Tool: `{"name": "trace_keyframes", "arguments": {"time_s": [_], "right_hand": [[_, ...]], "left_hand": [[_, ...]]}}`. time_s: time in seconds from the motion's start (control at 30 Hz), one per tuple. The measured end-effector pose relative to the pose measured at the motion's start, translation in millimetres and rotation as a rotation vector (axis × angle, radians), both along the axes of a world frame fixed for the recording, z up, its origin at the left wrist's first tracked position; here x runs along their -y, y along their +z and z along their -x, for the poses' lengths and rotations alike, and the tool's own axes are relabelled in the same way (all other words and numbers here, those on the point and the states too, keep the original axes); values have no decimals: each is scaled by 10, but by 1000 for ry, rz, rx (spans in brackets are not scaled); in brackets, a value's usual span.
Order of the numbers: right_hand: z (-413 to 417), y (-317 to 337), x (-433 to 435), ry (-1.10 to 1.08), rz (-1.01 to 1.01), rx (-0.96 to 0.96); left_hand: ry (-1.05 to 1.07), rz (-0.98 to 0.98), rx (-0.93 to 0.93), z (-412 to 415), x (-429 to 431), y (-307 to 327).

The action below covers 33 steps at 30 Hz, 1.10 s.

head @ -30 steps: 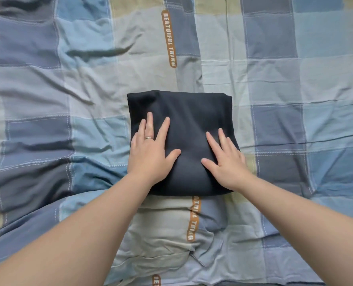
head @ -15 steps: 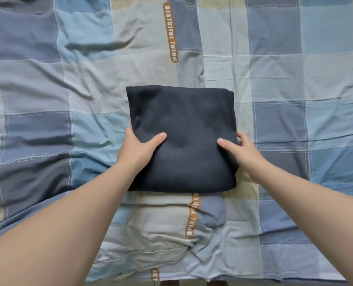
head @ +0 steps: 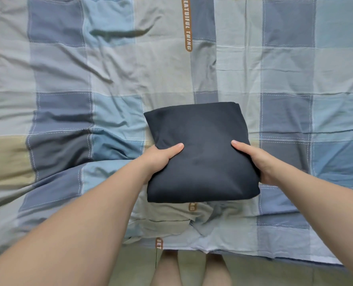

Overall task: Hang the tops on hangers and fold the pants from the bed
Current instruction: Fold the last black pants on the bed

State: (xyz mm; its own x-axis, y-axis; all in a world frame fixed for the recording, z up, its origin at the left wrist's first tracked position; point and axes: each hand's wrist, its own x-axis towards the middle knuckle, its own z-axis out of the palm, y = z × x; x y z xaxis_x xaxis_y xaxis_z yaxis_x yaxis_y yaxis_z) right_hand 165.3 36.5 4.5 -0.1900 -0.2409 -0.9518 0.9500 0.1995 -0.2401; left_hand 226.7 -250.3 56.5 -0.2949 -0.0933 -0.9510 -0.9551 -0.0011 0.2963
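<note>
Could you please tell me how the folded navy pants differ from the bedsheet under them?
The folded navy pants are plain and dark; the bedsheet is checked in blue, grey and beige. The pants are a compact folded block; the bedsheet lies spread and creased. The left hand and right hand grip the pants' sides; nothing holds the bedsheet. Both are cloth.

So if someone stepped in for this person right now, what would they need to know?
Left hand grips the left edge of the folded dark navy cloth bundle, thumb on top; right hand grips its right edge likewise.
The bundle is over the blue-and-grey checked bed cover, near its front edge.
Done: folded, apparently the pants.
Left: set it aside; no tops or hangers in view.
</note>
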Motion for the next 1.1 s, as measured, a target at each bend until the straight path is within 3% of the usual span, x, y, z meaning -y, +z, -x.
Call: {"name": "trace_keyframes", "arguments": {"time_s": [0.23, 0.43, 0.7, 0.93, 1.1], "right_hand": [[-706, 438, -226, -51, 2, 256], [-1305, 1157, -429, -110, -92, 288], [-2295, 2269, -414, -245, -185, 285], [-3082, 3024, -182, -562, -165, 142], [-3474, 3388, -196, -765, -211, -52]], "left_hand": [[-30, -54, 200, -483, -146, 356], [-124, -104, 352, -1002, -362, 906], [-318, -168, 389, -1623, -308, 1700], [-437, -120, 206, -1822, -115, 2272], [-522, -65, -56, -1747, -338, 2568]]}}
